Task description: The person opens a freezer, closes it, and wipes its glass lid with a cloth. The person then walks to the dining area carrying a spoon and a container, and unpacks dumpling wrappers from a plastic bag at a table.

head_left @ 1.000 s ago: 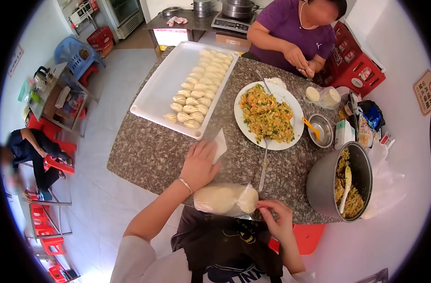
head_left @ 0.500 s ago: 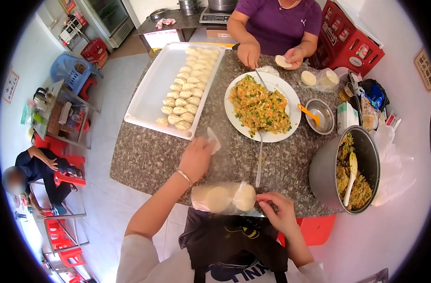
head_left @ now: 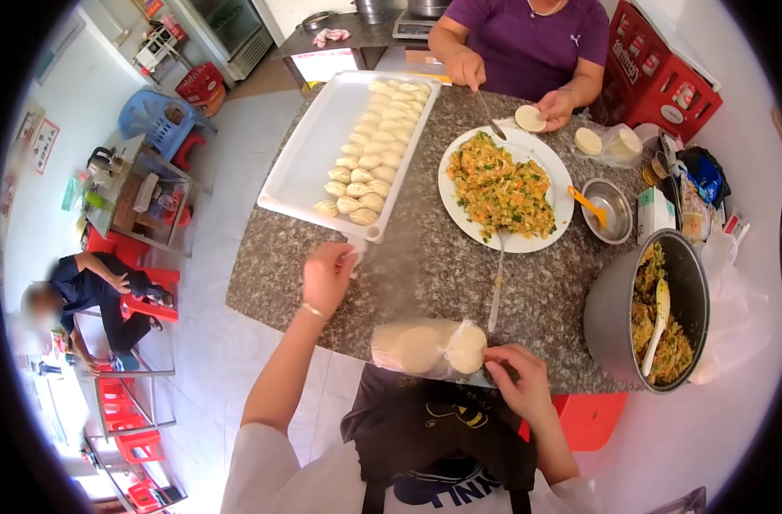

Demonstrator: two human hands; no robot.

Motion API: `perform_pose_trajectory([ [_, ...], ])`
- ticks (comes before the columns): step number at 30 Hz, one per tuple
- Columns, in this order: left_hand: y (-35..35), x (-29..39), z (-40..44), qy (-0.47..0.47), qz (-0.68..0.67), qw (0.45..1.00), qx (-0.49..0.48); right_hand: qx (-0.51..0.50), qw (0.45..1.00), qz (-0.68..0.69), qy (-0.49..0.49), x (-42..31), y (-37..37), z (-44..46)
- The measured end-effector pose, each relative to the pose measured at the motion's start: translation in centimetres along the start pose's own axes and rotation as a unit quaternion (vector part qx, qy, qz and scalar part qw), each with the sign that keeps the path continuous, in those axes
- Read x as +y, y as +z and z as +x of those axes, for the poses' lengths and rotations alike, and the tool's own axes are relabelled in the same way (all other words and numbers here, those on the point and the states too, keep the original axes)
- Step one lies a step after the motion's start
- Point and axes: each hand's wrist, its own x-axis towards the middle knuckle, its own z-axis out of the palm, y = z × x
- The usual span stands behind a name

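My left hand (head_left: 327, 278) is near the table's left side, just below the tray, its fingertips pinched on a small piece of translucent plastic film (head_left: 357, 248). At the front edge, my right hand (head_left: 521, 381) has its thumb and forefinger closed at the rim of the round dumpling wrappers (head_left: 467, 346). These pale wrappers lie stacked, partly inside a clear plastic bag (head_left: 399, 347). Beyond them is a white plate (head_left: 455, 224) of chopped vegetable filling (head_left: 504, 188), with a metal spoon (head_left: 495, 295) resting handle toward me. Rows of pleated dumplings (head_left: 370, 163) fill the right side of a white tray (head_left: 301, 158).
Across the table, a person in a purple shirt (head_left: 528, 43) holds a wrapper (head_left: 531, 118) and a spoon (head_left: 491, 116). At right stand a steel bowl (head_left: 615, 206) with an orange spoon and a deep pot (head_left: 609, 317) of filling. Another person (head_left: 108, 291) sits at far left.
My left hand has moved left with the plastic film. My right hand stays at the wrappers. The other person's spoon has lifted from the filling toward the held wrapper. The view has shifted somewhat.
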Motion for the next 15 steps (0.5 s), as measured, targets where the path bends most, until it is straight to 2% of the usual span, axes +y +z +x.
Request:
perform_pose_trajectory([
  [3, 1.1, -0.1, 0.7, 0.023, 0.028, 0.999, 0.0, 0.014, 1.0, 0.002, -0.008, -0.5, -0.1, 0.2],
  [5, 1.8, -0.6, 0.8, 0.08, 0.045, 0.995, 0.028, 0.025, 1.0, 0.013, -0.008, -0.4, -0.3, -0.2],
  [15, 2.5, 0.2, 0.5, 0.09, 0.087, 0.992, 0.034, 0.033, 0.999, -0.004, 0.004, 0.5, 0.2, -1.6],
])
